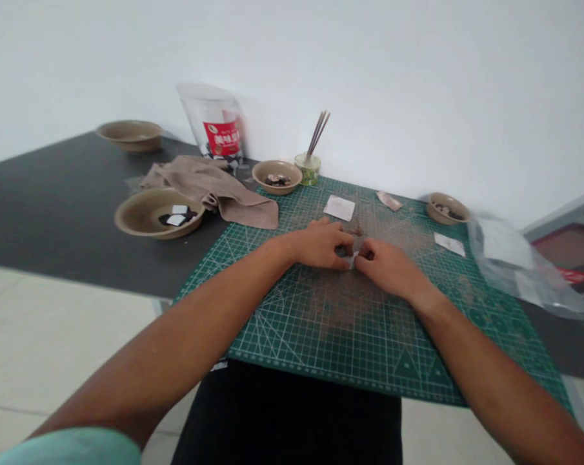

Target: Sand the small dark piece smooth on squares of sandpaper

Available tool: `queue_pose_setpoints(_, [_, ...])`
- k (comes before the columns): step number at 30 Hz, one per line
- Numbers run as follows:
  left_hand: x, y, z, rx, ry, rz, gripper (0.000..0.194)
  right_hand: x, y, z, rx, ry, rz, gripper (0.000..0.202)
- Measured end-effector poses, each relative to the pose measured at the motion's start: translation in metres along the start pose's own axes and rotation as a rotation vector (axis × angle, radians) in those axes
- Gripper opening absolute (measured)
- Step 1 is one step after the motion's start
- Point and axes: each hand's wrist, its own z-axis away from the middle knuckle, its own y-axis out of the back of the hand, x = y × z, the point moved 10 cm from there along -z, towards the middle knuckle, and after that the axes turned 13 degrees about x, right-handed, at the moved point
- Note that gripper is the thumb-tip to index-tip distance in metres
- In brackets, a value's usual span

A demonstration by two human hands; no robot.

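Note:
Both hands meet over the green cutting mat (282,329), which carries brownish smudges. My left hand (323,244) is closed, thumb and forefinger pinching a small whitish piece (352,260) from the left. From the other side, my right hand (386,266) pinches the same piece; most of it hides behind the fingers, so its kind is unclear. Just beyond the hands lies a white square sheet (339,208). A brownish scrap (389,201) and another white sheet (450,244) rest farther right on the mat.
Left are a bowl with dark and white pieces (127,216), a brown cloth (190,174), another bowl (130,132) and a clear tub (209,123). At the back stand a small bowl (277,169) and a stick holder (308,169). Right: a bowl (446,210) and plastic bag (519,265).

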Motion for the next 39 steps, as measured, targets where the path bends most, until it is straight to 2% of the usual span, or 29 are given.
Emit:
queue_pose_setpoints(2, [0.0002,-0.0002,-0.0002,0.003,-0.002,0.005,0.038,0.0009,0.0031,-0.0004,0.028,-0.008,0.029,0.011])
queue_pose_setpoints(7, [-0.0009,-0.0009,0.0,0.002,0.003,0.007,0.039,-0.0055,-0.0005,0.0007,-0.006,0.036,-0.007,0.011])
queue_pose_setpoints(10, [-0.0007,0.0003,-0.0003,0.014,0.003,0.013,0.037,-0.0023,0.003,-0.0008,0.034,0.027,0.044,0.011])
queue_pose_setpoints(18, [-0.0002,0.0005,0.0007,-0.004,0.012,0.011,0.038,0.002,0.0047,-0.0005,0.034,0.011,0.05,0.011])
queue_pose_setpoints(22, [-0.0014,-0.0002,0.0006,-0.005,0.019,0.008,0.039,-0.0044,0.0004,0.0016,-0.013,0.043,-0.001,0.011])
queue_pose_setpoints(26, [-0.0005,0.0002,0.0006,0.007,0.009,0.014,0.037,-0.0055,0.0063,-0.0002,0.051,0.074,0.062,0.011])
queue_pose_setpoints(31, [0.0,-0.0002,0.0012,0.001,0.01,0.008,0.039,-0.0037,0.0011,0.0007,-0.003,0.054,-0.021,0.011])
queue_pose_setpoints(35, [-0.0003,0.0001,0.0007,0.01,0.005,0.013,0.037,-0.0017,0.0059,-0.0018,0.053,0.04,0.053,0.011])
queue_pose_setpoints(39, [-0.0018,-0.0009,0.001,0.007,0.016,0.019,0.037,-0.0037,0.0002,0.0005,-0.01,0.022,-0.007,0.011])
